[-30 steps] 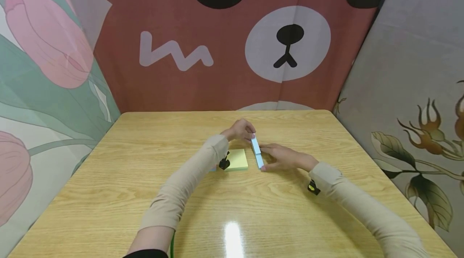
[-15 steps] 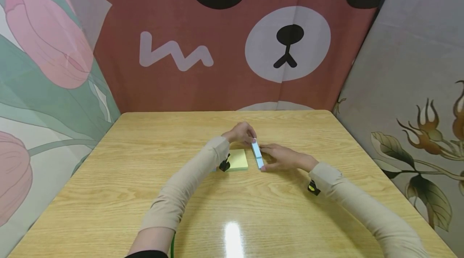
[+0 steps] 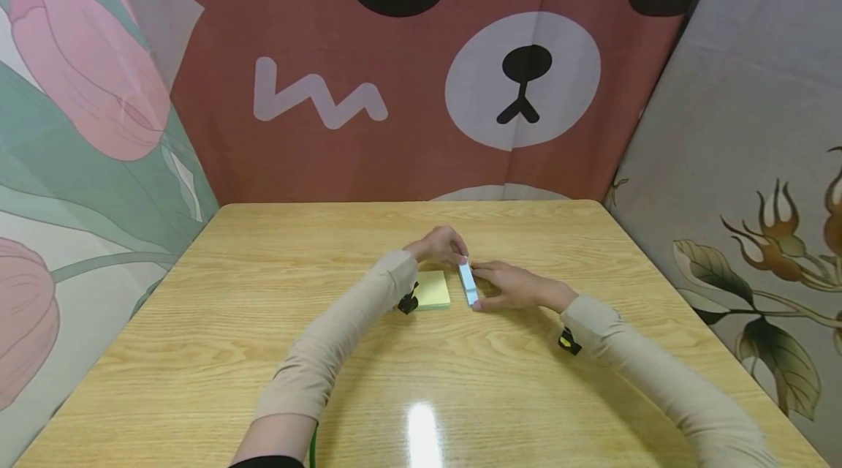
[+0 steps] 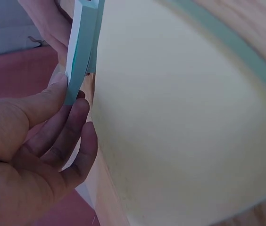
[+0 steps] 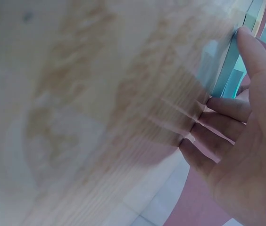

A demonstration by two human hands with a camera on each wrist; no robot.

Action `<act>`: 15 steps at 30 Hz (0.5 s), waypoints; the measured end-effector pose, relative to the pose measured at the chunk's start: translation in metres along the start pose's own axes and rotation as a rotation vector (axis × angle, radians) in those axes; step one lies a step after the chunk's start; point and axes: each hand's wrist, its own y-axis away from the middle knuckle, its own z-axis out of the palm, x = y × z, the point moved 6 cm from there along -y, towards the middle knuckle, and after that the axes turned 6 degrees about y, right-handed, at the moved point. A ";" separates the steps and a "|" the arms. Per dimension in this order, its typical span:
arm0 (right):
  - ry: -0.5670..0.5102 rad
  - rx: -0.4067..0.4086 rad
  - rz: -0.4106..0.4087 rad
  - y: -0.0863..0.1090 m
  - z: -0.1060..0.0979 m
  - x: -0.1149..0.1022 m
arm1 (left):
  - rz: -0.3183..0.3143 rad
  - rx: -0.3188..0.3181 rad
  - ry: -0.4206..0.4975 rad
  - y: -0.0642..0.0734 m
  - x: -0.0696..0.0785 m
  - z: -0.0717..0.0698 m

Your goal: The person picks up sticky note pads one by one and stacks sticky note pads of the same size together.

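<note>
My left hand (image 3: 439, 243) pinches the far end of a narrow pale-blue paper strip pad (image 4: 79, 52) between thumb and fingers. This strip lies lengthwise over a second pale-blue strip (image 3: 473, 299), whose near end shows in the head view. On the right side, my right hand (image 3: 516, 285) rests on the table with fingers spread and fairly straight. Its thumb (image 5: 251, 47) and index finger touch the lower strip's side in the right wrist view. Left of the strips lies a square pale-yellow sticky-note pad (image 3: 434, 289) with a blue-green layer beneath, partly hidden by the left wrist.
The wooden table (image 3: 316, 234) spreads around both hands. A brown bear-print cloth (image 3: 408, 153) hangs behind its far edge, with flower-print cloths at left and right. A black wrist camera (image 3: 408, 302) overlaps the yellow pad's left side.
My left hand has moved slightly toward me, sliding the upper strip along the lower one, so less of the lower strip's length shows. The right hand has stayed in place.
</note>
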 end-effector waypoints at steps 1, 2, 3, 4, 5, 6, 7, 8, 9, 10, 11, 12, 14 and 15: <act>-0.001 -0.002 0.004 0.000 0.000 0.000 | 0.005 -0.006 -0.001 0.000 0.001 0.000; -0.002 -0.003 0.006 0.000 0.000 0.000 | 0.010 -0.012 -0.004 0.001 0.001 0.001; -0.003 -0.006 0.012 0.000 0.000 0.000 | 0.016 -0.017 -0.014 0.001 0.001 0.002; -0.005 -0.010 0.018 0.000 -0.001 0.000 | 0.024 -0.023 -0.024 0.002 0.003 0.002; -0.004 -0.013 0.023 0.000 -0.001 0.000 | 0.033 -0.029 -0.035 0.002 0.004 0.003; -0.005 -0.014 0.027 0.000 -0.001 -0.001 | 0.037 -0.034 -0.037 0.003 0.005 0.003; -0.004 -0.012 0.027 0.001 -0.001 -0.001 | 0.043 -0.040 -0.048 0.003 0.006 0.004; -0.004 -0.011 0.028 0.001 -0.001 -0.001 | 0.046 -0.046 -0.052 0.003 0.006 0.004; -0.001 -0.010 0.029 0.001 -0.001 -0.001 | 0.050 -0.051 -0.059 0.004 0.007 0.005; 0.000 -0.007 0.026 0.001 -0.001 -0.002 | 0.052 -0.059 -0.058 0.004 0.007 0.005; 0.004 -0.004 0.024 0.001 -0.001 -0.002 | 0.052 -0.066 -0.056 0.004 0.007 0.006; 0.008 0.000 0.020 0.001 -0.001 -0.002 | 0.050 -0.074 -0.052 0.004 0.007 0.007; 0.014 0.006 0.014 0.001 -0.002 -0.003 | 0.059 -0.085 -0.060 0.004 0.006 0.008; 0.018 0.007 0.013 0.001 -0.002 -0.003 | 0.060 -0.091 -0.063 0.004 0.006 0.009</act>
